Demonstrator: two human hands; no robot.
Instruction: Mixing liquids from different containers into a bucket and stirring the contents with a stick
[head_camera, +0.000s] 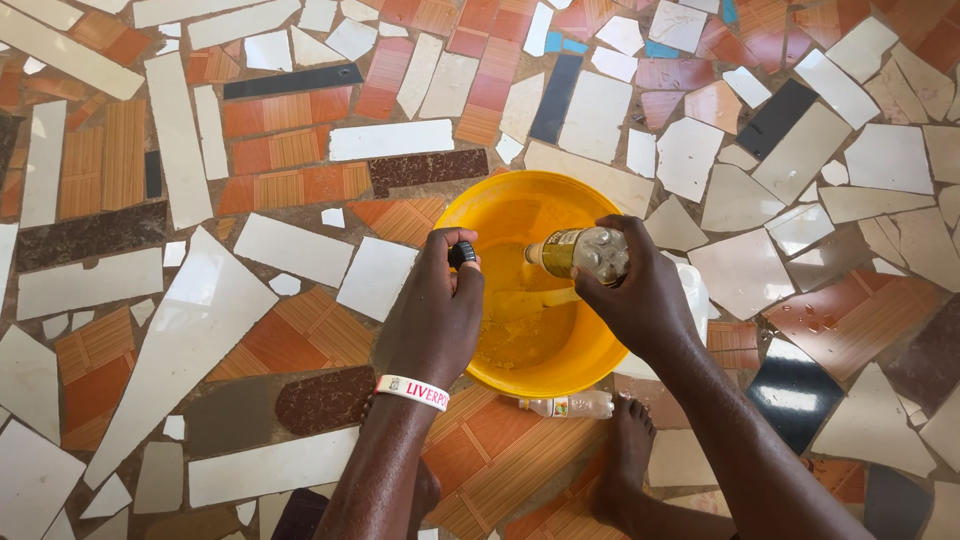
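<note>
Right hand (640, 295) tips bottle (585, 252) — basin (480, 205) holds yellow liquid.

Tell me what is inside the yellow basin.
The yellow basin holds yellow liquid with a pale flat piece in it. The right hand tilts a clear bottle over it; the left hand covers the near-left rim.

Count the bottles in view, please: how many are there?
2. One bottle is tipped over the yellow basin in the right hand; another bottle lies on the floor beside the foot. Others may be hidden.
</note>
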